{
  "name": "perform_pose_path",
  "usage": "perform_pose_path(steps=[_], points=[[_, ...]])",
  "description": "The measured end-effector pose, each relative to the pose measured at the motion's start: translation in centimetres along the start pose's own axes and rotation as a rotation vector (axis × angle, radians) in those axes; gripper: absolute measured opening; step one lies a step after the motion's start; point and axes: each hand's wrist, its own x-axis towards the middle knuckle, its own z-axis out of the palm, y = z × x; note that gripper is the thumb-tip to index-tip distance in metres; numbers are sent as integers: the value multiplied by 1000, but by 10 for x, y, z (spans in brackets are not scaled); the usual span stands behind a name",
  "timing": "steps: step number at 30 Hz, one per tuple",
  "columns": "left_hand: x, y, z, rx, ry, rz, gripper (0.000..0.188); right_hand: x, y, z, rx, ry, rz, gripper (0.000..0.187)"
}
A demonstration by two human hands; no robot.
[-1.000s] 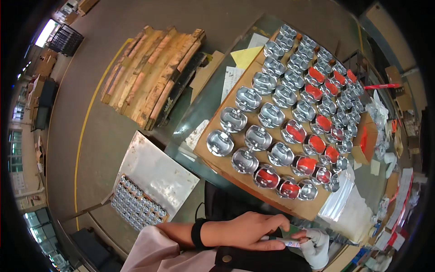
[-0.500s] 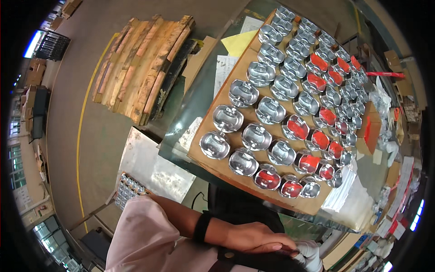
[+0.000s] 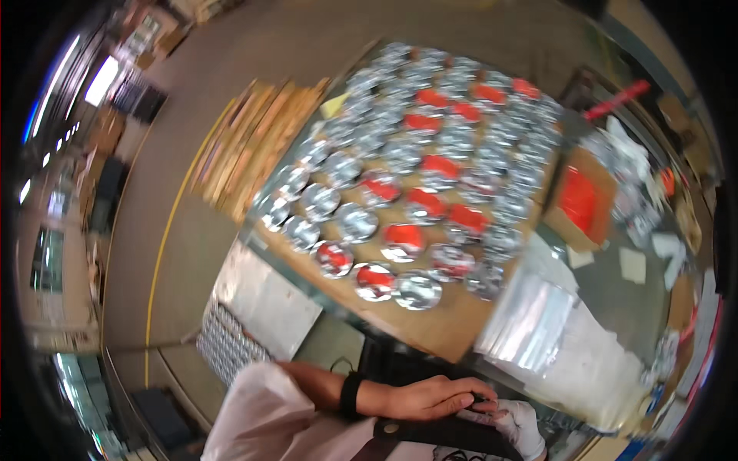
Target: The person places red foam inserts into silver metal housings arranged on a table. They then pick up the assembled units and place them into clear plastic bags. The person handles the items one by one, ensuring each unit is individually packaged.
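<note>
1. Now, at the lower edge, the left hand (image 3: 438, 397) lies with fingers bent toward the white-covered right hand (image 3: 523, 429), which shows more fully than half a second ago. A dark bit (image 3: 481, 397) shows at the left fingertips; I cannot tell whether either hand grips it, or whether it belongs to the white-bodied marker seen between them a second ago.
2. Just beyond, the brown board (image 3: 434, 330) sits further left in the frame than before, and everything is more blurred. Its rows of round metal parts (image 3: 356, 223) fill the centre; several bear red patches (image 3: 403, 237).
3. At lower left, the block of small metal parts (image 3: 224, 343) by the metal sheet (image 3: 265, 284) is less covered by the sleeve (image 3: 257, 411) than half a second ago.
4. Right of centre, clear plastic sleeves (image 3: 530, 326) lie beside the board; above them, an open cardboard box (image 3: 567, 234) holds something red (image 3: 576, 201).
5. Farther, upper left, stand a wooden pallet (image 3: 265, 150) and a dark crate (image 3: 138, 98), its contents unreadable.
</note>
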Motion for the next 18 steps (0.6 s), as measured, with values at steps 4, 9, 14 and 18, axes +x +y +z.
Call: perform_pose_path(steps=[4,9,14,18], points=[[53,12,48,144,125,-240,41,-39,22,-68,-80,-83,-93,32],[106,9,91,-93,207,-262,74,-100,74,-143,-163,83,-127,32],[145,10,88,280,327,-223,39,-137,110,-252,404,904,2,29],[143,44,105,301,550,-330,30,-127,159,-403,297,1210,-89,14]])
